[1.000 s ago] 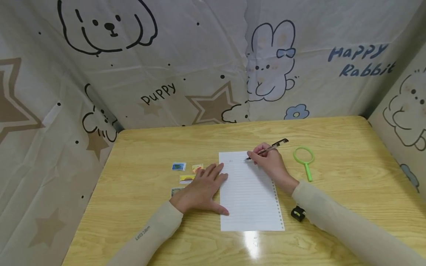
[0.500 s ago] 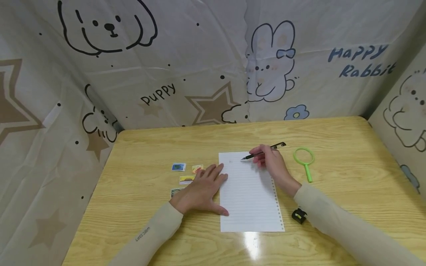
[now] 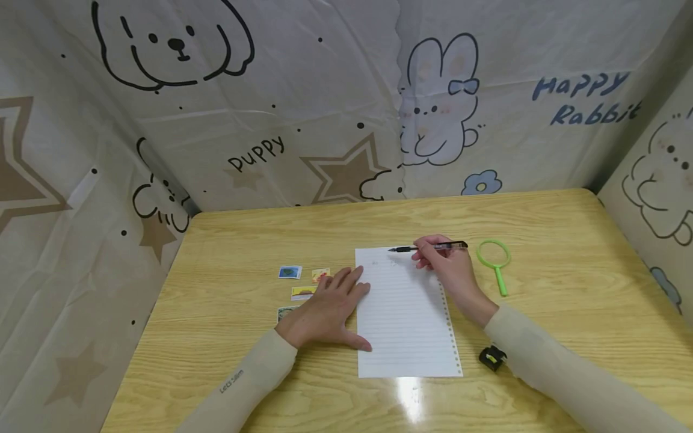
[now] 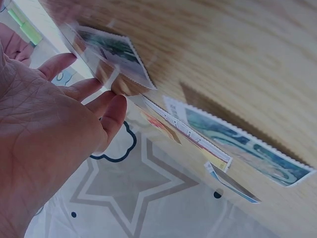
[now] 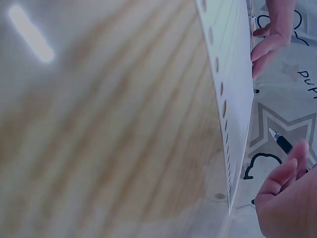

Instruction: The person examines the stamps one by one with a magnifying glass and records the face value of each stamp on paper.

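Observation:
A lined sheet of loose-leaf paper [image 3: 406, 325] lies on the table, its punched holes along the right side and faint marks near its top. My left hand [image 3: 330, 310] rests flat with spread fingers over the sheet's left edge. Between thumb and fingers my right hand [image 3: 452, 270] pinches a black pen [image 3: 400, 249] at the top of the sheet. In the right wrist view the pen's tip [image 5: 271, 132] points up and away, raised off the paper. Several postage stamps lie beside my left hand, among them a blue stamp [image 3: 290, 272] and a yellow stamp [image 3: 302, 293].
Right of the sheet lies a green magnifying glass [image 3: 500, 273]. A small black object [image 3: 491, 358] with a yellow-green patch sits by my right sleeve. The wood-grain table [image 3: 227, 252] is bounded by printed cloth [image 3: 335, 90] at the back and sides.
The pen tip has lifted from the written line, and the pen has turned nearly level. My right hand has shifted slightly right; the left hand stays in place.

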The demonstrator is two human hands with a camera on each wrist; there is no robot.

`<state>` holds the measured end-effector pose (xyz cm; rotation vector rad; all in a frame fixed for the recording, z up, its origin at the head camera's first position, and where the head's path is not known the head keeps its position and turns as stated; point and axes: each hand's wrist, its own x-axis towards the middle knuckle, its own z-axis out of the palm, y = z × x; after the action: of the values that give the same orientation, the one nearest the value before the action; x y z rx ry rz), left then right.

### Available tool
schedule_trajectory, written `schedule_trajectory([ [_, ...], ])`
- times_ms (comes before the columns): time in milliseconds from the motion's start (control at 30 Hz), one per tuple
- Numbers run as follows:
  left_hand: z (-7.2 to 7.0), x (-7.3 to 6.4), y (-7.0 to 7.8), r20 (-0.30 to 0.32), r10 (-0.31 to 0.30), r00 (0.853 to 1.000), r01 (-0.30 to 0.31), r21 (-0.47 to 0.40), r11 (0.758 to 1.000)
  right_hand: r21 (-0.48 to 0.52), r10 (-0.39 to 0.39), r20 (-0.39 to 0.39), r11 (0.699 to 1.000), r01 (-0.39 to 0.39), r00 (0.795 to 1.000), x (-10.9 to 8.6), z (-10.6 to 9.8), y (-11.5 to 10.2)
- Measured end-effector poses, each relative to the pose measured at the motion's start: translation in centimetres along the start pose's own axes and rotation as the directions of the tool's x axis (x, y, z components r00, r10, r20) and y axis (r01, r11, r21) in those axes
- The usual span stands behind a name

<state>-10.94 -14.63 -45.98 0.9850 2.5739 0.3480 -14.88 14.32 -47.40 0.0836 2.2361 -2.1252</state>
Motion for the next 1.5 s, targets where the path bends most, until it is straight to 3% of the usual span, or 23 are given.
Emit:
schedule_trajectory([
  [133, 0.0, 0.2, 0.0, -0.002, 0.005, 1.0, -0.005, 0.006, 1.0, 0.014, -0.021, 0.003, 1.0, 0.021, 1.0, -0.3, -0.2, -0.1],
  [400, 0.2, 0.3, -0.2, 0.004, -0.002, 1.0, 0.002, 0.027, 1.0, -0.002, -0.072, 0.107, 0.997, 0.073, 0.992, -1.2, -1.1, -0.2],
  [600, 0.3, 0.1, -0.2, -0.018, 0.021, 1.0, -0.021, 0.0, 1.0, -0.039, -0.138, 0.067, 0.989, 0.14, 0.988, -2.2, -1.6, -0.5],
  [700, 0.2, 0.1, -0.1, -0.015, 0.02, 1.0, -0.02, -0.007, 1.0, -0.098, -0.186, 0.07, 0.976, 0.192, 0.98, -2.5, -2.3, -0.6],
  [933, 0.1, -0.1, 0.0, -0.011, 0.015, 1.0, -0.015, -0.002, 1.0, -0.288, -0.26, 0.156, 0.911, 0.296, 0.953, -3.1, -4.3, -0.3],
  [1233, 0.2, -0.1, 0.0, -0.007, 0.01, 1.0, -0.01, -0.008, 1.0, -0.273, -0.303, 0.211, 0.895, 0.354, 0.929, -3.7, -5.3, 0.2],
  [1500, 0.2, 0.0, 0.0, -0.007, 0.011, 1.0, -0.011, -0.02, 1.0, -0.373, -0.264, 0.219, 0.867, 0.331, 0.939, -4.1, -6.0, 0.0],
])
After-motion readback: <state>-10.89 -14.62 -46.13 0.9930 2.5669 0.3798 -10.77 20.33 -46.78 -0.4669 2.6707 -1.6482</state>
